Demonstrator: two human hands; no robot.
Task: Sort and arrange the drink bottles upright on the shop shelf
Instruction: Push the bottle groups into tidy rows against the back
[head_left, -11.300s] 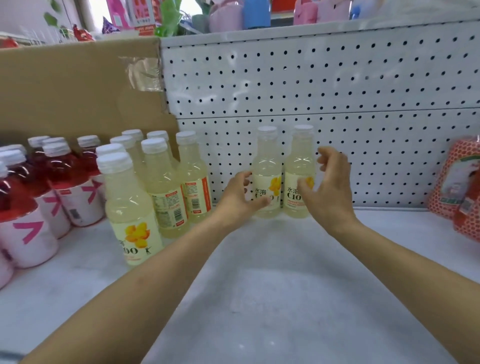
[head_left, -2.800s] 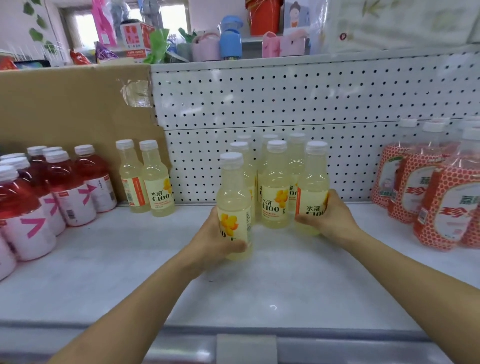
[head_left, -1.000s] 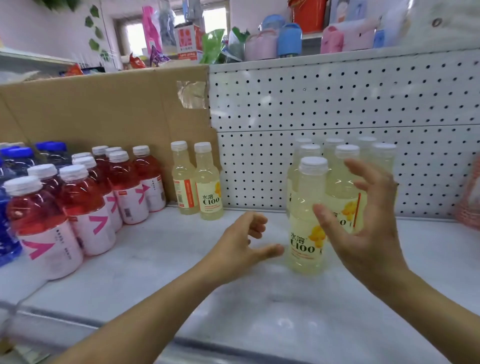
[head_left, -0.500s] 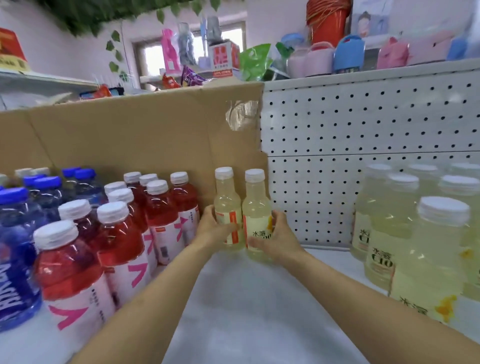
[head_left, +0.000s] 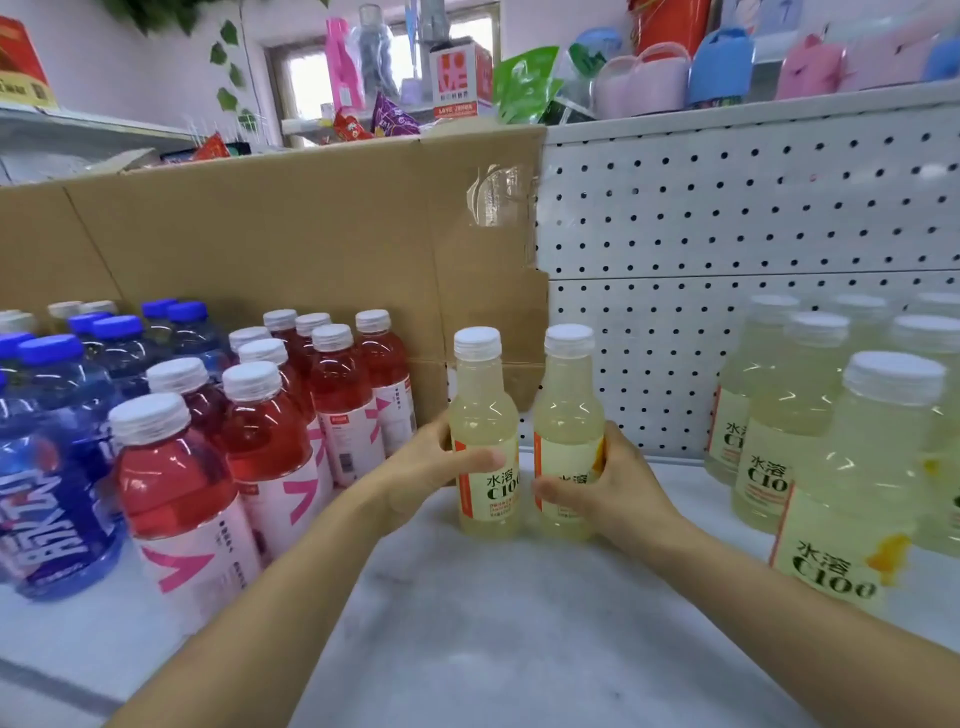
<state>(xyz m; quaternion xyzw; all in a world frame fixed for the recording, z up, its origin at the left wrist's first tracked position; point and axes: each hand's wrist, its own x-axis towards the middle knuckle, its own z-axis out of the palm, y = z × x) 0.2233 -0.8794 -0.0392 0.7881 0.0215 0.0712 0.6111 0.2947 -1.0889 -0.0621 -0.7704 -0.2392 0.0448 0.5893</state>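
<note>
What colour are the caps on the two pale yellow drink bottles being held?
White: both screw caps on the pale yellow plastic bottles; head view shows it.

The white shelf (head_left: 467, 649) carries upright blue bottles (head_left: 52, 467), red bottles (head_left: 270, 431) and pale yellow bottles (head_left: 810, 441)

Open middle lane on the shelf (head_left: 493, 649), hemmed in at both flanks and the back.

Bare shelf runs from the front edge up to the left yellow bottle (head_left: 485, 415) and right yellow bottle (head_left: 569, 410), gripped side by side by the left hand (head_left: 415, 478) and right hand (head_left: 618, 493). Red bottles (head_left: 260, 431) stand just beside the left hand, with blue bottles (head_left: 52, 441) beyond them. A yellow bottle cluster (head_left: 841, 467) blocks the right, leaving a gap beside the right hand. Cardboard (head_left: 311, 234) and pegboard (head_left: 727, 234) close the back.
</note>
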